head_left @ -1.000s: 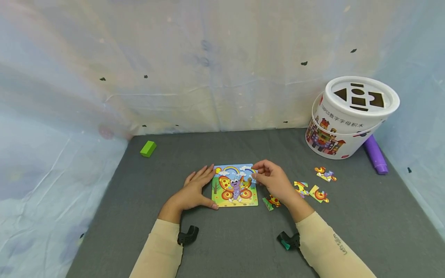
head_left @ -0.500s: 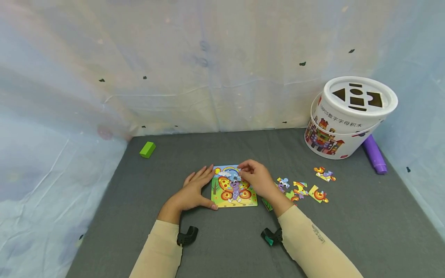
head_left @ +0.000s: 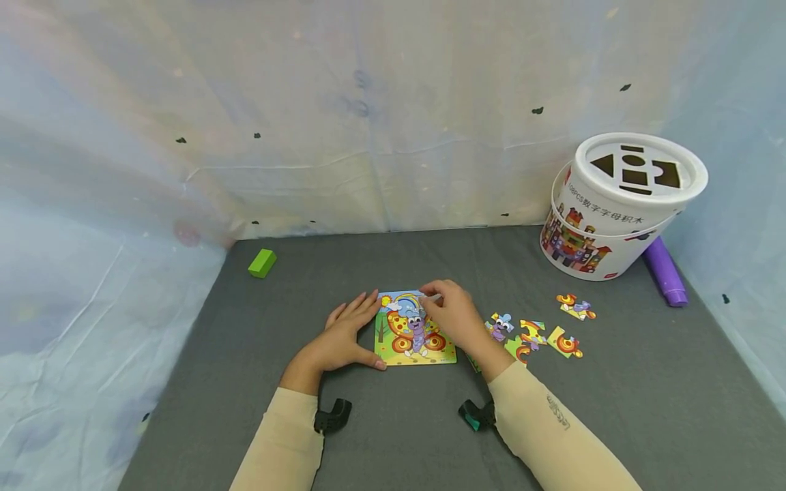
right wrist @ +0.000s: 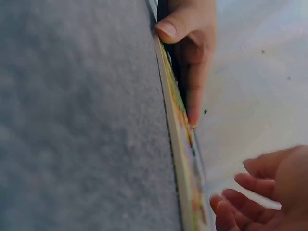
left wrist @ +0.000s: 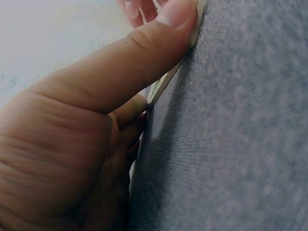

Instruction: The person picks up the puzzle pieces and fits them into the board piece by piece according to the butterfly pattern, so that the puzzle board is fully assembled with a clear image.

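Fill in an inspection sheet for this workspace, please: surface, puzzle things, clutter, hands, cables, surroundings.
Surface: grey tabletop, cloth-like.
Puzzle things: butterfly puzzle board; loose puzzle pieces to its right.
Clutter: green block at far left; white bucket with slotted lid; purple object beside it, partly hidden.
Hands: left hand touches the board's left edge; right hand is over its right part, holding a piece or not unclear.
Cables: nothing seen.
Surroundings: pale sheeting behind and at both sides.
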`<state>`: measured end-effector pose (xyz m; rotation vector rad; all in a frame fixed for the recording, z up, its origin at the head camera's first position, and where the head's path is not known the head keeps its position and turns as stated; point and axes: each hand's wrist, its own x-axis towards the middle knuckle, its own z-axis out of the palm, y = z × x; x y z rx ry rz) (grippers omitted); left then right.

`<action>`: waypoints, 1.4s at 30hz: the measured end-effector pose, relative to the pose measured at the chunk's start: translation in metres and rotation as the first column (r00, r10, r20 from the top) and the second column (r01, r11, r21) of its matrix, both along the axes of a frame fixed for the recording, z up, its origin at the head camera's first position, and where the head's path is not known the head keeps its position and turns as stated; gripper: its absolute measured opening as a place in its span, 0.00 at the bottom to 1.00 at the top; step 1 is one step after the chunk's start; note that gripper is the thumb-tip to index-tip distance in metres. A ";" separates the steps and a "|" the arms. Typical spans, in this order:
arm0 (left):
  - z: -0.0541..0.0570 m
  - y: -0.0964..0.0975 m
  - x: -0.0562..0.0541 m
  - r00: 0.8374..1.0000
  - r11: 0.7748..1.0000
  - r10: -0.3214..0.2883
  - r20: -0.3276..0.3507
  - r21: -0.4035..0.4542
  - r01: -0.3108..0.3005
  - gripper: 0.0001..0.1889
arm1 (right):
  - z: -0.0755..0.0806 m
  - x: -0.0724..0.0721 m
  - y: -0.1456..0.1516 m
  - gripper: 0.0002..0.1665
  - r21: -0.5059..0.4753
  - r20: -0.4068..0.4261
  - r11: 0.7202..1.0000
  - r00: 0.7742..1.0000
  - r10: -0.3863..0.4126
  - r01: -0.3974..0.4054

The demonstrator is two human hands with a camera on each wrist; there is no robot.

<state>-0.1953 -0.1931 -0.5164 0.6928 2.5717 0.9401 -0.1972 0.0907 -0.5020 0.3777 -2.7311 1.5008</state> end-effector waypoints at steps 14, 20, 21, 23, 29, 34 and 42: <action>0.000 -0.001 0.000 1.000 1.000 -0.018 -0.006 -0.003 0.018 0.68 | 0.008 0.034 -0.019 0.51 0.654 0.012 0.702 0.930 0.366 -0.284; -0.001 -0.001 -0.001 1.000 1.000 -0.019 -0.007 -0.005 0.019 0.68 | 0.007 0.033 -0.018 0.51 0.658 0.014 0.700 0.935 0.355 -0.276; -0.001 -0.001 -0.001 1.000 1.000 -0.021 -0.008 -0.005 0.021 0.68 | 0.008 0.033 -0.018 0.51 0.658 0.013 0.701 0.934 0.357 -0.277; -0.002 -0.001 -0.002 1.000 1.000 -0.023 -0.011 -0.007 0.023 0.68 | 0.008 0.032 -0.017 0.50 0.662 0.009 0.698 0.933 0.360 -0.275; -0.002 -0.001 -0.002 1.000 1.000 -0.023 -0.012 -0.009 0.023 0.68 | 0.008 0.032 -0.016 0.49 0.663 0.009 0.696 0.932 0.362 -0.277; -0.002 -0.001 -0.002 1.000 1.000 -0.022 -0.010 -0.009 0.022 0.68 | 0.004 0.030 -0.015 0.50 0.626 0.013 0.722 0.929 0.370 -0.296; -0.003 -0.001 -0.002 1.000 1.000 -0.015 -0.012 -0.014 0.015 0.68 | 0.001 0.030 -0.014 0.52 0.578 0.046 0.747 0.928 0.370 -0.327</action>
